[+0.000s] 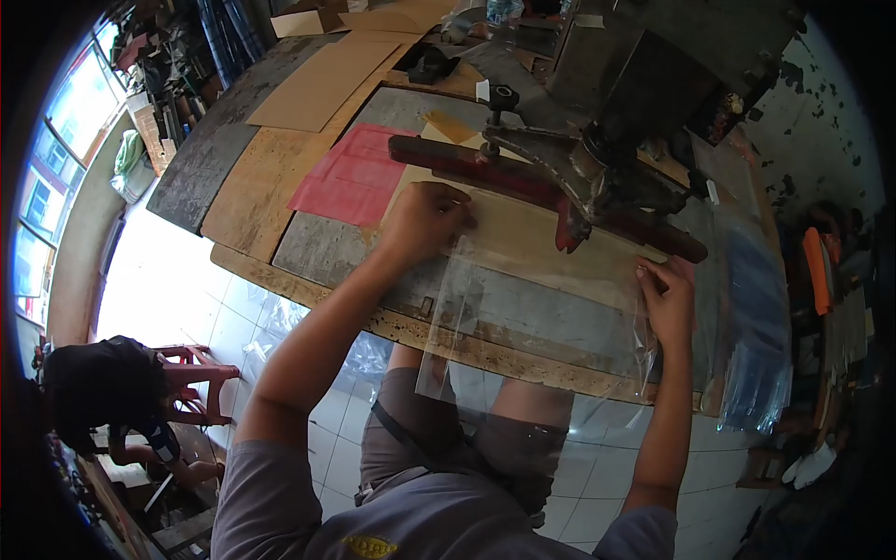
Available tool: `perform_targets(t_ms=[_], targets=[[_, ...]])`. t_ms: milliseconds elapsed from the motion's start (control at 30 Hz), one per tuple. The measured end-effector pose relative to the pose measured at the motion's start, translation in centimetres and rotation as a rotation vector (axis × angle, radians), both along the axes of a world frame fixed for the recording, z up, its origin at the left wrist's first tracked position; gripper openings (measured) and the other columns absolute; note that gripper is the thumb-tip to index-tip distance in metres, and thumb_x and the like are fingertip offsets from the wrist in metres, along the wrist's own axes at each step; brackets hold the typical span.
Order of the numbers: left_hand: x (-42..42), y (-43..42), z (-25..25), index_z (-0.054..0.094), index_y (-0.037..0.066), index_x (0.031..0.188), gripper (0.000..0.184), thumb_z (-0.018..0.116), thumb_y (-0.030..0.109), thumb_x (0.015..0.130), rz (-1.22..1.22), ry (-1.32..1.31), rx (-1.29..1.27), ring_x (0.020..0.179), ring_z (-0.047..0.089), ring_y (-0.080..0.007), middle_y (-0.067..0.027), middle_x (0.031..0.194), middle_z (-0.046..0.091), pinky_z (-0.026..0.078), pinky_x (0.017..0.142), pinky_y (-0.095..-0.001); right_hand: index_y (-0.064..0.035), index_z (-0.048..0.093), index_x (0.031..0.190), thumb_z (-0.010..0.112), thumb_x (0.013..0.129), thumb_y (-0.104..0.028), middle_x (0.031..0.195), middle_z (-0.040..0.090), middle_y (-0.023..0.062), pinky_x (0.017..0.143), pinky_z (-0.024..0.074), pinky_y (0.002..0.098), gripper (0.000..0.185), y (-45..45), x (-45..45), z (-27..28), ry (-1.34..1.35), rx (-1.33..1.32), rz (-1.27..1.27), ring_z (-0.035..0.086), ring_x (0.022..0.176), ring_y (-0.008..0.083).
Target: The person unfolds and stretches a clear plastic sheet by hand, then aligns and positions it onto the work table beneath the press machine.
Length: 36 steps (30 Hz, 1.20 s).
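Observation:
A clear plastic sheet spans the space between my hands and hangs past the table's front edge. My left hand has its fingers curled at the sheet's upper left corner. At the right edge my right hand pinches the plastic between thumb and fingers. Behind the sheet lies a tan sheet on the grey metal plate. Above it runs the dark red bar of a machine, with a metal arm bracket. Beside my left hand lies a red sheet.
Cardboard sheets lie at the back left. A stack of clear plastic sheets hangs over the right side. The machine's dark body rises at the back. Another person is low at the left, near a red stool.

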<state>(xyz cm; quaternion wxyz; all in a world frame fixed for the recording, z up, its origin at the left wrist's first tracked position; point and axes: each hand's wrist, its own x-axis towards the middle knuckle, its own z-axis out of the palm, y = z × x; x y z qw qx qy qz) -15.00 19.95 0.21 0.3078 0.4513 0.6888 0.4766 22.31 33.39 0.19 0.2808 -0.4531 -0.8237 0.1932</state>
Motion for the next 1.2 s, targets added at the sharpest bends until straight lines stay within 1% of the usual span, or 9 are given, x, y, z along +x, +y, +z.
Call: perform_targets(t_ms=[200, 233, 300, 433, 533, 633, 733, 1000, 1200], targets=[[0.0, 0.3, -0.5, 0.074, -0.006, 0.107, 0.026, 0.064, 0.015, 0.097, 0.012, -0.008, -0.016, 0.053, 0.065, -0.0121, -0.0094, 0.082, 0.078, 0.055, 0.055, -0.0301, -0.0023, 0.076, 0.117, 0.072, 0.094, -0.010, 0.108, 0.072, 0.0141, 0.088, 0.0523, 0.0328, 0.024, 0.2, 0.0, -0.4, 0.029, 0.018, 0.016, 0.070, 0.097, 0.0239], [0.0, 0.4, -0.5, 0.075, -0.006, 0.106, 0.025, 0.063, 0.015, 0.097, 0.015, -0.010, -0.017, 0.053, 0.065, -0.0120, -0.0087, 0.081, 0.078, 0.055, 0.055, -0.0302, -0.0028, 0.076, 0.117, 0.072, 0.094, -0.010, 0.109, 0.072, 0.0147, 0.088, 0.0524, 0.0332, 0.024, 0.1, 0.0, -0.4, 0.028, 0.008, 0.016, 0.071, 0.099, 0.0252], [-0.1, 0.5, -0.8, 0.076, -0.004, 0.103, 0.026, 0.064, 0.017, 0.097, 0.015, -0.008, -0.019, 0.053, 0.065, -0.0123, -0.0076, 0.079, 0.078, 0.056, 0.056, -0.0307, -0.0037, 0.077, 0.117, 0.071, 0.094, -0.011, 0.111, 0.071, 0.0158, 0.090, 0.0526, 0.0339, 0.025, 0.0, -0.1, -0.2, 0.028, -0.010, 0.015, 0.071, 0.103, 0.0277], [0.0, 0.6, -0.9, 0.079, -0.001, 0.100, 0.028, 0.066, 0.023, 0.096, 0.040, 0.065, -0.040, 0.055, 0.067, -0.0137, -0.0070, 0.077, 0.077, 0.056, 0.059, -0.0324, -0.0034, 0.077, 0.117, 0.072, 0.095, -0.012, 0.110, 0.071, 0.0156, 0.091, 0.0520, 0.0337, 0.024, 0.0, -0.2, -0.3, 0.021, -0.012, 0.006, 0.071, 0.103, 0.0272], [0.2, 0.6, -0.8, 0.079, 0.000, 0.101, 0.029, 0.068, 0.026, 0.094, 0.042, 0.140, -0.036, 0.059, 0.069, -0.0157, -0.0084, 0.077, 0.077, 0.057, 0.063, -0.0333, -0.0034, 0.077, 0.117, 0.072, 0.095, -0.012, 0.109, 0.071, 0.0153, 0.090, 0.0517, 0.0337, 0.024, 0.2, 0.0, -0.5, 0.019, 0.002, 0.007, 0.071, 0.102, 0.0268], [0.3, 0.4, -0.3, 0.079, 0.001, 0.102, 0.029, 0.069, 0.026, 0.094, 0.038, 0.104, -0.071, 0.061, 0.071, -0.0167, -0.0089, 0.078, 0.078, 0.056, 0.064, -0.0336, -0.0034, 0.077, 0.117, 0.072, 0.095, -0.012, 0.109, 0.070, 0.0151, 0.090, 0.0516, 0.0338, 0.024, 0.3, -0.1, -0.5, 0.022, 0.019, 0.024, 0.071, 0.101, 0.0266], [0.0, 0.6, -1.0, 0.078, 0.000, 0.104, 0.030, 0.069, 0.027, 0.095, 0.019, 0.121, -0.015, 0.060, 0.070, -0.0167, -0.0088, 0.078, 0.078, 0.056, 0.064, -0.0337, -0.0034, 0.076, 0.117, 0.072, 0.095, -0.012, 0.109, 0.070, 0.0150, 0.090, 0.0515, 0.0336, 0.024, 0.2, -0.1, -0.2, 0.016, 0.017, 0.027, 0.071, 0.102, 0.0267], [0.2, 0.5, -0.7, 0.075, -0.003, 0.109, 0.026, 0.065, 0.018, 0.098, 0.005, 0.007, -0.037, 0.052, 0.062, -0.0125, -0.0081, 0.078, 0.077, 0.052, 0.055, -0.0316, -0.0032, 0.077, 0.117, 0.072, 0.095, -0.011, 0.110, 0.071, 0.0151, 0.090, 0.0516, 0.0336, 0.024, 0.0, -0.3, -0.2, 0.010, 0.023, 0.012, 0.071, 0.103, 0.0263], [0.2, 0.5, -0.8, 0.075, -0.003, 0.108, 0.025, 0.064, 0.018, 0.099, -0.004, 0.019, -0.029, 0.051, 0.061, -0.0119, -0.0079, 0.077, 0.077, 0.052, 0.054, -0.0317, -0.0025, 0.076, 0.116, 0.073, 0.094, -0.010, 0.108, 0.071, 0.0139, 0.089, 0.0514, 0.0319, 0.024, -0.1, -0.3, 0.1, 0.001, -0.063, -0.028, 0.070, 0.101, 0.0221]])
